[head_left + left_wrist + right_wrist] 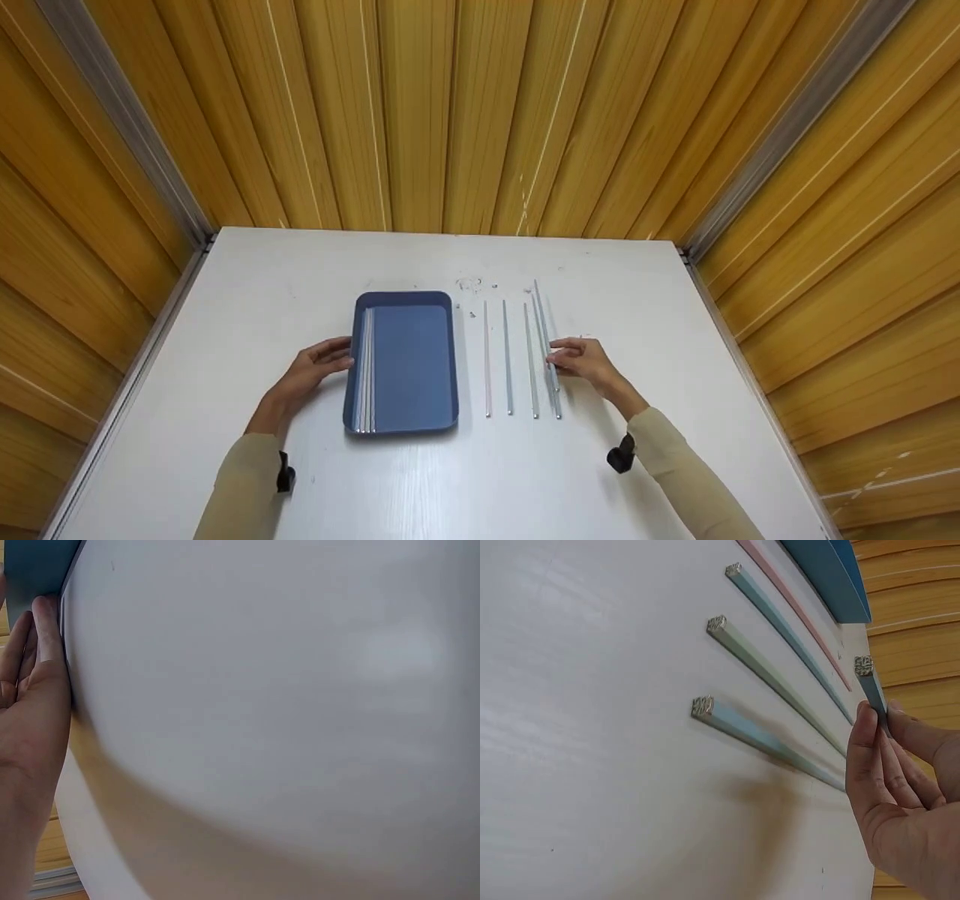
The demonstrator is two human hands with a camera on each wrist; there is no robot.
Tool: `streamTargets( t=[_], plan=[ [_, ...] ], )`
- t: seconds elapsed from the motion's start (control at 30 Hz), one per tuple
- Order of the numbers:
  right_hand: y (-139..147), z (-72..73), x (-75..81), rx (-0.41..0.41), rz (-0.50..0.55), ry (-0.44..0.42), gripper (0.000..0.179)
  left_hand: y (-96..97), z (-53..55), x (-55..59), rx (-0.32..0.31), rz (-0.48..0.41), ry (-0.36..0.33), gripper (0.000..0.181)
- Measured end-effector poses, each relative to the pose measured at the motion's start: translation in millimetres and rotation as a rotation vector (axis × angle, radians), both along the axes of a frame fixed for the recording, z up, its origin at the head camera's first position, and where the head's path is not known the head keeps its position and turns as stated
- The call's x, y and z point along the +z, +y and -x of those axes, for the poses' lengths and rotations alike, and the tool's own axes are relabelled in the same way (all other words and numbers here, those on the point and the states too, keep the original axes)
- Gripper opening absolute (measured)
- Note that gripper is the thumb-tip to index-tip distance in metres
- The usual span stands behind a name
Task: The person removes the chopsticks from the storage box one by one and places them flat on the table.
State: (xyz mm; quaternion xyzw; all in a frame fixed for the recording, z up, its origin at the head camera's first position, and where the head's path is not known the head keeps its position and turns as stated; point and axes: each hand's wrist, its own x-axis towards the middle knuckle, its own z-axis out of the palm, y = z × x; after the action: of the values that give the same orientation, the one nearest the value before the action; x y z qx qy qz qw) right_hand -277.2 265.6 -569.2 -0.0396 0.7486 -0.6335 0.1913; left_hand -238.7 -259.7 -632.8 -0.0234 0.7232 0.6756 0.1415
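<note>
My right hand (589,361) pinches a blue chopstick (873,690) between thumb and fingers, raised over the table. Its squared silver end shows a carved pattern in the right wrist view. Just below it on the table lies a light blue chopstick (750,735). Left of that, roughly parallel, lie a green chopstick (757,666), another blue chopstick (772,622) and a pink chopstick (795,604). The left hand (311,371) rests its fingers and thumb against the left side of a blue tray (412,367). Several chopsticks (366,375) lie lengthwise along the tray's left inner wall.
The white table (420,495) meets wood-patterned walls (480,112) at its back and sides. Small dark marks (471,285) spot the surface behind the chopsticks. Black wrist cameras (621,454) sit at both sleeves.
</note>
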Motion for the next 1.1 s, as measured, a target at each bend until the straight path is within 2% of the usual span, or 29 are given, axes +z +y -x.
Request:
streamTargets(
  t=[0.2,0.47,0.77,1.1],
  plan=[
    [21.0,-6.3,-5.7,-0.041,-0.040,0.017,0.046,2.4,-0.7,-0.9,0.005,-0.008,-0.008,0.066],
    [37.8,-16.1,-9.5,-0.064,-0.154,0.034,0.042,1.7,-0.3,-1.1,0.007,-0.001,-0.004,0.066],
    [42.2,-19.7,-23.4,-0.077,-0.227,0.027,0.042,0.5,0.1,-0.6,0.004,-0.015,0.005,0.069],
    [35.4,-24.8,-29.6,-0.151,-0.285,0.025,0.038,-1.0,-0.1,0.3,0.002,-0.008,0.001,0.070]
  ],
)
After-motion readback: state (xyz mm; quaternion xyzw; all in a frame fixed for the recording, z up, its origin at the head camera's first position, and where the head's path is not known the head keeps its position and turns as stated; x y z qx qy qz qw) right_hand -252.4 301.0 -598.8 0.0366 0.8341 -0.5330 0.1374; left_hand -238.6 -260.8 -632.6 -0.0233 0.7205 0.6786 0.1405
